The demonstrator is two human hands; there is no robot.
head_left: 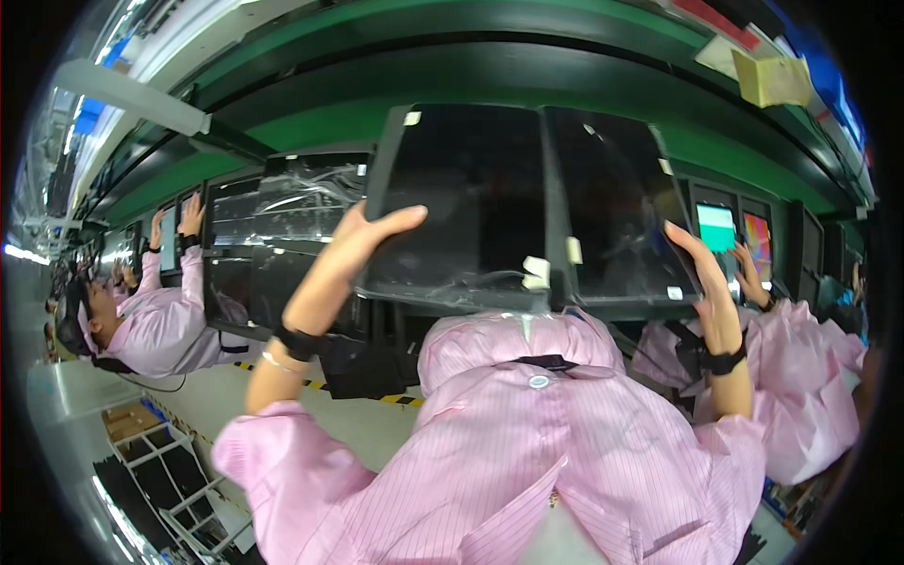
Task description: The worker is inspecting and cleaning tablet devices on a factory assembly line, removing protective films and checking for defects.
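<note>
Hands up at head height on two black flat screens held side by side in front of a green rack (311,127). Left hand (363,240) is at the left edge of the left screen (461,198): the thumb lies over the front face and the other fingers are hidden behind the edge, so it reads as clamped on that edge. Right hand (702,273) is flat against the right edge of the right screen (612,207), with fingers straight and together, not curled round anything. The two screens touch along a vertical seam at centre. Both are dark and wrapped in clear film, with small pale tape tabs (537,271) near the seam. Each wrist has a black wrist strap (299,341). A pink striped smock (527,452) fills the lower centre, and both sleeves rise from it.

At far left a co-worker (141,325) in the same pink has a raised hand (193,217) on another film-wrapped dark screen (311,188). Right of the held pair, lit screens (718,231) sit in the rack, and another person's hand (749,273) is just beside them. A yellow note (772,80) hangs at upper right. Yellow-black floor tape (395,398) runs under the rack. A white frame shelf (160,461) stands at lower left.
</note>
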